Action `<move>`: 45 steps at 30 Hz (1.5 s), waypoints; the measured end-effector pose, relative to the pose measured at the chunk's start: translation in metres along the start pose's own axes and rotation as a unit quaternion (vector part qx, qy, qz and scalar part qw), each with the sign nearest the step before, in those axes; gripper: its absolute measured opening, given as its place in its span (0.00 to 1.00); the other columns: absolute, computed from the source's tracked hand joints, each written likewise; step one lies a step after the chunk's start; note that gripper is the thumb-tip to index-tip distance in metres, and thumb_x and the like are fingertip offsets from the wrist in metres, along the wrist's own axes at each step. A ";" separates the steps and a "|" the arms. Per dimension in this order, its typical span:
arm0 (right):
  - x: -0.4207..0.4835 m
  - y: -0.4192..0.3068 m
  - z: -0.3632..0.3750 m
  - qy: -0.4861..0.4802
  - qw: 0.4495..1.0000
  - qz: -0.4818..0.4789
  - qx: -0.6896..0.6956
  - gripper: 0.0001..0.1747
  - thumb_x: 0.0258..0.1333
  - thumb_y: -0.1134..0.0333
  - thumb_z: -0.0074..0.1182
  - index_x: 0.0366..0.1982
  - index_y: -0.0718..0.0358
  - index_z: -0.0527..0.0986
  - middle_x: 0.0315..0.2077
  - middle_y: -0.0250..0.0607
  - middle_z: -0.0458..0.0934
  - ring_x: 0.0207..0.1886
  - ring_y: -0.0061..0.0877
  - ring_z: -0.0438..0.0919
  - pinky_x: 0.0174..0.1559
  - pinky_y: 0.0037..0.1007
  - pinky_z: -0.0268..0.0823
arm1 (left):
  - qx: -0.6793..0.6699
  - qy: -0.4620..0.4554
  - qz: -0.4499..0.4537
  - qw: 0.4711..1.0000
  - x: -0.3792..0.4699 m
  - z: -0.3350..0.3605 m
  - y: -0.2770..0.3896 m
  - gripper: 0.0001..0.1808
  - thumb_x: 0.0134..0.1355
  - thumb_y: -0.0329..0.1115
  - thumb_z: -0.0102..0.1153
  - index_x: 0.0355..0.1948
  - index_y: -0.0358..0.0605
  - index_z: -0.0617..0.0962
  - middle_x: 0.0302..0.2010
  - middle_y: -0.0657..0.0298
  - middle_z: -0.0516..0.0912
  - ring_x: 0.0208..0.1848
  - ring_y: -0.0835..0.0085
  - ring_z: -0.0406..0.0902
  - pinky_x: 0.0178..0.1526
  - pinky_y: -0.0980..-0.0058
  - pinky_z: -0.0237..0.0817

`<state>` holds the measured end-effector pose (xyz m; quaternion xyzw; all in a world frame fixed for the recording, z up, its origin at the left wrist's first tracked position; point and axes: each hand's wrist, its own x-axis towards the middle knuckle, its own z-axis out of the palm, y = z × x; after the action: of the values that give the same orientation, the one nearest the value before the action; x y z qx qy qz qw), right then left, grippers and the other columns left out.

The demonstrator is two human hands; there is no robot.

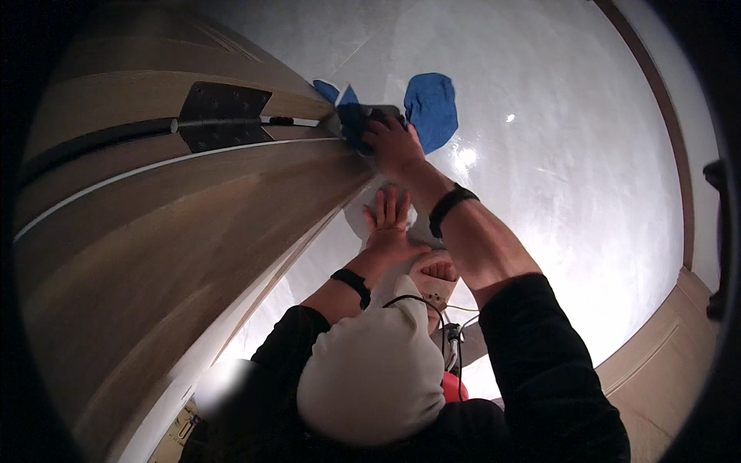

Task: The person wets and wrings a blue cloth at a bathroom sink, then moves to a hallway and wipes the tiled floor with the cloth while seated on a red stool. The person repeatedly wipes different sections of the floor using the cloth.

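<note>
My right hand reaches to the foot of an open wooden door, its fingers curled over a dark object that is mostly hidden under them. Blue cloth bunches around that object, against the lower corner of the door. Just right of the hand, a separate-looking blue cloth piece lies on the glossy pale floor; whether the blue parts join is hidden. My left hand is nearer to me, palm down with spread fingers, and appears to rest on the floor. It holds nothing.
A dark metal hinge sits on the door edge at left. Close to my light-covered knee are a beige piece with socket-like holes, thin cables and a red object. A brown baseboard curves along the right.
</note>
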<state>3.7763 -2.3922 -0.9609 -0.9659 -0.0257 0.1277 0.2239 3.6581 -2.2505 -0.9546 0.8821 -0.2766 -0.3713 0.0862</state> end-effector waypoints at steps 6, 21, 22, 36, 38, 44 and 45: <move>-0.110 0.030 -0.001 -0.017 0.999 0.006 0.050 0.20 0.45 0.69 0.57 0.44 0.45 0.79 0.58 0.25 0.68 0.62 0.29 0.64 0.55 0.48 0.61 | 0.051 -0.078 -0.023 0.995 0.005 0.002 -0.001 0.72 0.39 0.72 0.64 0.73 0.45 0.41 0.74 0.44 0.32 0.74 0.40 0.23 0.63 0.26 0.23; -0.389 0.181 -0.018 0.149 0.967 0.113 0.171 0.28 0.34 0.83 0.51 0.44 0.57 0.75 0.47 0.42 0.76 0.55 0.42 0.71 0.57 0.39 0.63 | 0.102 0.019 -0.061 0.993 0.010 0.015 0.002 0.67 0.48 0.74 0.55 0.73 0.50 0.34 0.74 0.47 0.25 0.75 0.46 0.20 0.65 0.28 0.25; -0.384 0.203 -0.025 0.205 0.958 0.148 0.133 0.35 0.37 0.82 0.51 0.54 0.55 0.70 0.49 0.46 0.76 0.56 0.45 0.71 0.59 0.40 0.62 | 0.102 0.029 -0.061 0.992 0.013 0.017 0.000 0.64 0.51 0.73 0.53 0.74 0.50 0.35 0.74 0.48 0.25 0.75 0.46 0.21 0.65 0.28 0.25; -0.426 0.057 0.079 0.001 0.964 0.267 0.000 0.43 0.51 0.67 0.54 0.67 0.31 0.56 0.70 0.31 0.49 0.70 0.43 0.54 0.63 0.64 0.52 | 0.108 0.075 -0.100 0.986 0.036 0.024 -0.001 0.50 0.63 0.66 0.43 0.74 0.55 0.39 0.75 0.50 0.29 0.76 0.51 0.23 0.70 0.38 0.24; -0.459 0.027 0.084 -0.053 0.963 0.256 0.070 0.42 0.46 0.70 0.57 0.65 0.35 0.62 0.69 0.34 0.53 0.68 0.44 0.57 0.63 0.59 0.54 | 0.064 0.140 -0.059 0.986 0.029 0.030 -0.003 0.50 0.62 0.65 0.46 0.74 0.52 0.42 0.75 0.49 0.32 0.77 0.51 0.25 0.70 0.40 0.25; -0.461 0.118 0.075 0.357 0.874 0.297 0.140 0.31 0.44 0.82 0.43 0.54 0.62 0.73 0.52 0.53 0.76 0.57 0.49 0.71 0.61 0.42 0.60 | 0.036 0.152 -0.106 0.982 -0.013 0.071 -0.027 0.59 0.54 0.67 0.56 0.73 0.43 0.44 0.75 0.46 0.36 0.76 0.48 0.30 0.66 0.31 0.27; -0.449 0.144 0.071 0.424 0.827 0.351 0.118 0.28 0.50 0.80 0.45 0.56 0.62 0.71 0.52 0.55 0.75 0.58 0.49 0.70 0.61 0.42 0.60 | 0.058 0.151 -0.104 0.981 -0.016 0.074 -0.031 0.59 0.54 0.67 0.56 0.73 0.43 0.43 0.75 0.46 0.36 0.76 0.47 0.29 0.65 0.29 0.27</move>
<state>3.3233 -2.5392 -0.9797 -0.8353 0.4275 -0.2223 0.2647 3.6100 -2.2121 -1.0085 0.9556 -0.1877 -0.2241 0.0369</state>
